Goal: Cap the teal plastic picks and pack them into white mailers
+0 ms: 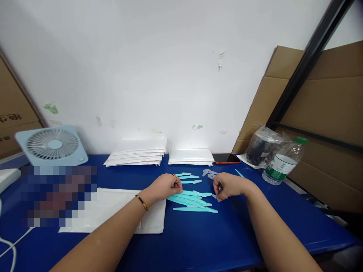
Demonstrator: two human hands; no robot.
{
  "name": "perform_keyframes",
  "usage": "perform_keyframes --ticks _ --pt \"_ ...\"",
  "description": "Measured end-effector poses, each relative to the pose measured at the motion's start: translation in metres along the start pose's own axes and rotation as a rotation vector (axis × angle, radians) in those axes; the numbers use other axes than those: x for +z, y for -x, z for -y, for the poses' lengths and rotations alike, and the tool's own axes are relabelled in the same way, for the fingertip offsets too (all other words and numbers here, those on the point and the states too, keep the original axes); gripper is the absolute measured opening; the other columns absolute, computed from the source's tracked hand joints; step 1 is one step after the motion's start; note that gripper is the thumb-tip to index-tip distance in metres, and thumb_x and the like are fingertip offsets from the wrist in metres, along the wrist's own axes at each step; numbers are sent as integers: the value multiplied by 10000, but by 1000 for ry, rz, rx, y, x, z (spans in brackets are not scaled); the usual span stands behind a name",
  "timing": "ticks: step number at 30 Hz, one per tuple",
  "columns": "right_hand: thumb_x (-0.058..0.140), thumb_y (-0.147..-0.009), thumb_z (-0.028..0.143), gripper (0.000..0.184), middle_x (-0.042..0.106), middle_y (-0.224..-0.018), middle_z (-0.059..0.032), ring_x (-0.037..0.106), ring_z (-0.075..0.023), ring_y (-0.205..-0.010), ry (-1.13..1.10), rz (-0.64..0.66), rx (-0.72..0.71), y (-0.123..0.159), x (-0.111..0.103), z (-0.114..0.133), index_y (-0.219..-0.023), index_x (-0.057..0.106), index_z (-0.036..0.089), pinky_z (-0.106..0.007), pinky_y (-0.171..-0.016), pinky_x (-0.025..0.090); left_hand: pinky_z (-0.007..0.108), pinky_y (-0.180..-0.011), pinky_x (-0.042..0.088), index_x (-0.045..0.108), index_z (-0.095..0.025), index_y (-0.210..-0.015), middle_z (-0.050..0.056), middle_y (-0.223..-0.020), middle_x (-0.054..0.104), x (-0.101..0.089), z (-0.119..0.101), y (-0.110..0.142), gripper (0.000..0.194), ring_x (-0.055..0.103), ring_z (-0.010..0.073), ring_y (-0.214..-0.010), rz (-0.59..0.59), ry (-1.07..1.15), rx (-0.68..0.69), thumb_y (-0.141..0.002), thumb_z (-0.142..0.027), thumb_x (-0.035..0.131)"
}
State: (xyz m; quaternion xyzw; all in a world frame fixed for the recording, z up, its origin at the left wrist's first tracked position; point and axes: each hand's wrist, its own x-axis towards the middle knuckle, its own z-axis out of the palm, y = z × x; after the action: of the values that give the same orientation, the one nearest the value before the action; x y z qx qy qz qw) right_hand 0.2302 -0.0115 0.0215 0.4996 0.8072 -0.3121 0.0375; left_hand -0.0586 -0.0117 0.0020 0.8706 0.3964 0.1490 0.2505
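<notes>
Several turquoise eyebrow razors [195, 210] lie in a loose pile on the blue table, handles mostly to the left. My left hand [163, 187] is closed in a pinch at the handle end of a razor [195, 193] above the pile. With thumb and fingers pressed together, my right hand [229, 185] grips a small translucent blade cap [214, 196] by the razor's tip. Just behind that hand lie more clear blade caps [206, 172]. One separate turquoise piece [239, 173] rests farther right, partly hidden by the hand.
A white padded envelope [113, 207] lies under my left forearm. Stacked white envelopes [136, 151], a smaller stack [190, 156] and a phone [226, 158] line the wall. A blue fan [55, 145] stands left; a water bottle [283, 162] and bagged dark container [258, 149] stand right.
</notes>
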Motion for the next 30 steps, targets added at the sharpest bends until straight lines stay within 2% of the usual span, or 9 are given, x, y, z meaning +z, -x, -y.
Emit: perform_keyframes --ticks 3,6,9,12,19,23,27,30 --pt "686 -602 321 201 611 -619 -17 543 -134 -559 -52 -76 -63 4 -4 4 -700 648 150 -221 -491 377 210 -568 362 653 -186 -735 14 -762 649 -1 -1 1 208 552 126 -667 -26 24 -19 -782 -325 506" --pt "661 -660 376 261 607 -624 -22 567 -138 -578 -233 -102 -114 6 -6 8 -755 616 138 -230 -528 408 217 -576 366 631 -181 -724 18 -812 644 -3 -2 1 230 546 125 -665 -85 46 -39 -794 -353 496" --pt "672 -659 393 300 614 -638 -29 593 -142 -575 -410 -101 -122 2 -4 11 -773 596 126 -242 -553 439 222 -583 369 608 -177 -710 25 -837 637 -3 -1 0 250 542 128 -668 -121 53 -35 -795 -383 495" --pt "700 -632 377 302 619 -636 -26 598 -140 -562 -466 -107 -141 -2 -1 14 -761 603 123 -245 -556 448 227 -583 370 605 -178 -718 29 -815 629 -2 1 -1 263 539 134 -669 -129 43 -28 -797 -399 487" --pt "704 -628 388 307 633 -643 -33 605 -142 -557 -489 -96 -164 -5 2 20 -766 623 126 -256 -552 467 229 -570 366 599 -184 -737 20 -796 624 0 2 -2 265 537 134 -664 -155 32 -17 -804 -413 487" --pt "694 -638 394 288 626 -632 -20 602 -134 -557 -475 -143 -201 -14 10 28 -754 624 139 -247 -554 464 230 -581 370 605 -186 -758 18 -815 630 2 0 -3 242 546 135 -680 -163 13 1 -810 -395 496" --pt "639 -689 372 240 630 -653 -17 585 -124 -569 -347 -298 -201 -25 15 30 -782 629 152 -231 -551 444 243 -628 381 621 -200 -787 13 -812 629 2 -2 -5 196 553 148 -724 -230 -76 -9 -818 -350 498" --pt "641 -673 348 217 628 -681 -19 565 -131 -618 -157 -469 -152 -19 8 21 -785 647 162 -229 -567 422 257 -688 389 630 -213 -865 24 -883 627 2 -1 -5 193 551 171 -834 -302 -134 -23 -807 -362 520"
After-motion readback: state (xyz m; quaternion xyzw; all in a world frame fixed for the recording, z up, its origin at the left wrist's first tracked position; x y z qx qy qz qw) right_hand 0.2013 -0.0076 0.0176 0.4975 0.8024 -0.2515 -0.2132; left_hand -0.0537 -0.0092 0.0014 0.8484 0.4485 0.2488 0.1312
